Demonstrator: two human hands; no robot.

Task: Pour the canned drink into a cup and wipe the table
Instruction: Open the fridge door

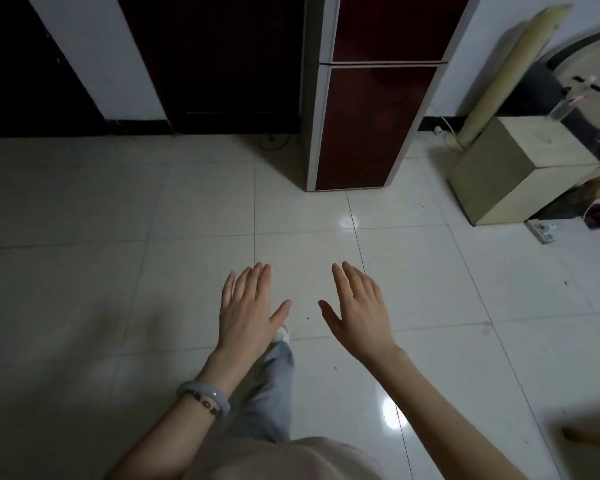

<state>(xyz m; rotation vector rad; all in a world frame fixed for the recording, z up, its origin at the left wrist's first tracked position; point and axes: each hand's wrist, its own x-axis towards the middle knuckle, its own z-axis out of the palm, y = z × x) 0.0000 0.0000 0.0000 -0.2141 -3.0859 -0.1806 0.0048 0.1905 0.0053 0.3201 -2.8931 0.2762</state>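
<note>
Pale top (284, 459) at the bottom edge, both bare forearms reaching forward. Bangle and bead bracelet (205, 398) on the left wrist. Left hand (248, 306) and right hand (359, 313) side by side, apart, palms down over the white tiled floor (118, 271). Fingers (257, 282) straight and relaxed, holding nothing. Grey trouser leg (271, 393) below the left hand. Dark red fridge (371, 126) stands ahead, beige box (510, 168) to its right, power strip (541, 230) just beside the box. Canned drink, cup: cannot tell where.
</note>
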